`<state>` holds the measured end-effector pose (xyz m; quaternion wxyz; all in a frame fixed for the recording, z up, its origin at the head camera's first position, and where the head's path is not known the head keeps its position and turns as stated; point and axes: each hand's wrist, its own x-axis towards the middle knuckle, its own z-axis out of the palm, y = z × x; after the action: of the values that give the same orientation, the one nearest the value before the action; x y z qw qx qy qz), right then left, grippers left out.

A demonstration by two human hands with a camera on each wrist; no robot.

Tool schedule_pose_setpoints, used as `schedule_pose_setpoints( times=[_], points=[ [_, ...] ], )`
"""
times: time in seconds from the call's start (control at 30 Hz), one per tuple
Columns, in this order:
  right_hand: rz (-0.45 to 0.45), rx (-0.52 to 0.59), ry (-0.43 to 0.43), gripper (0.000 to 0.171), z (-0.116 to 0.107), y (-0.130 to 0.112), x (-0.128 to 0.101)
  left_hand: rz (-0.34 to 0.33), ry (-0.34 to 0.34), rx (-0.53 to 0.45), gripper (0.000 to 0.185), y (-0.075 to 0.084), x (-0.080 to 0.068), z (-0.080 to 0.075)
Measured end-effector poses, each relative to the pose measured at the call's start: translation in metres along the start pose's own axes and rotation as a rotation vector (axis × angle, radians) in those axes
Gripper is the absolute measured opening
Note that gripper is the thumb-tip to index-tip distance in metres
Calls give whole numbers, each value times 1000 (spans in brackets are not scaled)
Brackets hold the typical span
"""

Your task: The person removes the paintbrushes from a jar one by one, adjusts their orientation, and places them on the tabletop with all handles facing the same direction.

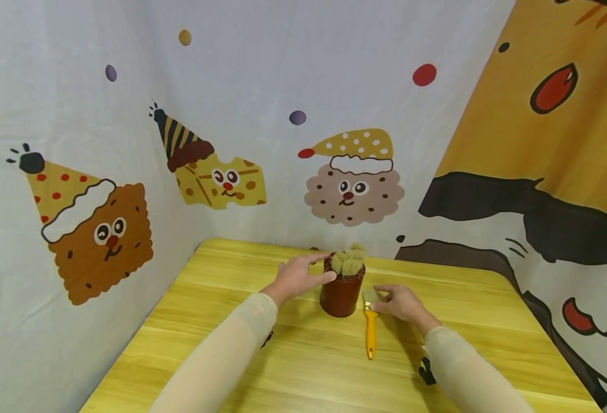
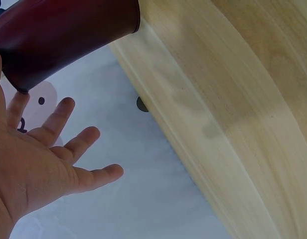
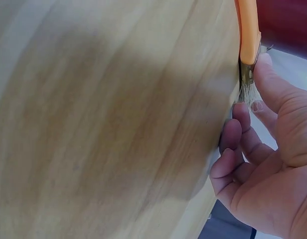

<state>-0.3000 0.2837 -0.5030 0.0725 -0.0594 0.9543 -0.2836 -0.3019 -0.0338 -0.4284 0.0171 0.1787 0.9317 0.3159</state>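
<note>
A dark red, shiny cylindrical pot (image 1: pixel 340 298) stands on the table, with fuzzy yellow-green plant clumps (image 1: pixel 348 263) at its top. My left hand (image 1: pixel 299 277) touches the pot's rim with thumb and index finger. In the left wrist view the pot (image 2: pixel 74 35) fills the upper left and that hand's other fingers (image 2: pixel 86 144) spread away from it. Right of the pot lies a paintbrush (image 1: pixel 370 335) with an orange-yellow handle and pale bristles. Beside its bristle end is my right hand (image 1: pixel 403 303), thumb at the metal band. In the right wrist view the other fingers (image 3: pixel 230 134) hang loosely curled below the bristles.
The wood-grain table (image 1: pixel 220 287) has its far edge close behind the pot. A cloth wall (image 1: pixel 262 74) with printed cartoon figures rises behind and to the left. Small black pieces (image 1: pixel 427 371) show beneath the right forearm.
</note>
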Motion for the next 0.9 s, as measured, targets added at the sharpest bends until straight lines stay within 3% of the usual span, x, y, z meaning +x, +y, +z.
schedule_pose_setpoints(
  times=[0.3, 0.5, 0.9],
  points=[
    [36, 10, -8, 66, 0, -4, 1, -2, 1, -2, 61, 0, -1, -1],
    [29, 28, 0, 68, -14, -5, -1, -4, 3, 3, 61, 0, -1, 0],
    [-129, 193, 119, 60, -67, -25, -3, -1, -1, -6, 65, -2, 2, 3]
  ],
)
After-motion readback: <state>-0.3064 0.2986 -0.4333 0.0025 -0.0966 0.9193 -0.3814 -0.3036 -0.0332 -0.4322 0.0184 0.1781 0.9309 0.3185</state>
